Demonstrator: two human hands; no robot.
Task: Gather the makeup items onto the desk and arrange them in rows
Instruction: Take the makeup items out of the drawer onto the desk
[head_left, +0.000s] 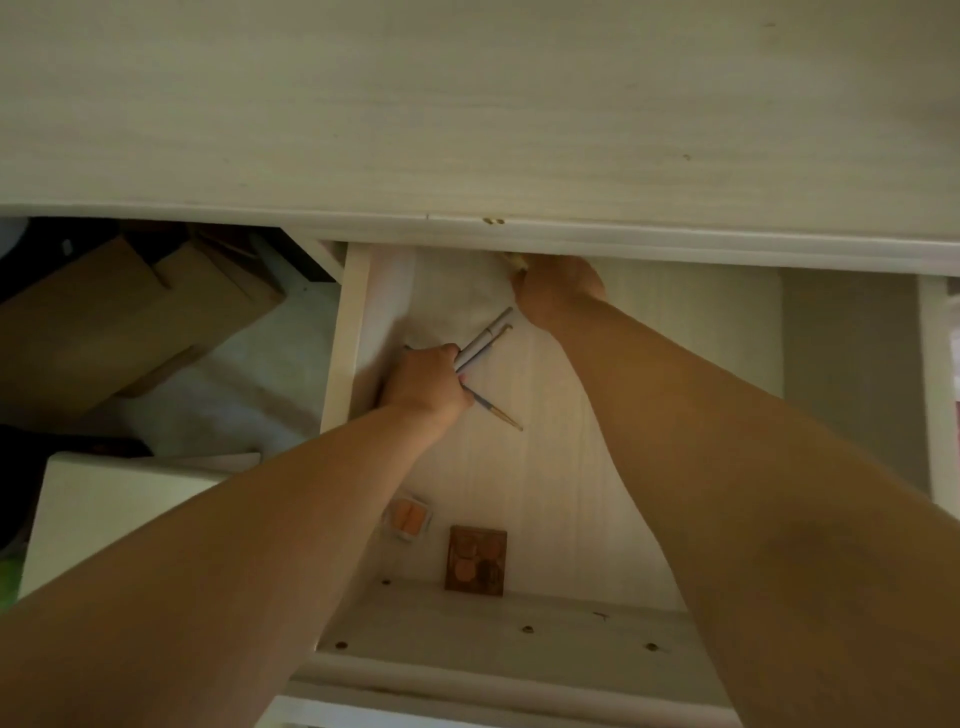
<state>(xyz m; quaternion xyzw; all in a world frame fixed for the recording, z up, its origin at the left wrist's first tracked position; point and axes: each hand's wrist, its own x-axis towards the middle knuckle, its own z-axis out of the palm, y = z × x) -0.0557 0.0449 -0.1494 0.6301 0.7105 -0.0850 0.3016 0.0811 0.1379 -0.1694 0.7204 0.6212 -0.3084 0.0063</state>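
Palette (476, 564) nearer than left hand (428, 384).

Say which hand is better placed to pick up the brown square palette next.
Probably right hand: left hand already grips slim pens. The brown square palette lies free in the drawer.

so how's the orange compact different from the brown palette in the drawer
The orange compact is small, in a pale, clear-looking case with two orange pans; the brown palette is larger, dark-framed, with several round pans. The compact lies tilted and partly under the left forearm; the palette sits square and fully visible. Both lie untouched on the drawer floor.
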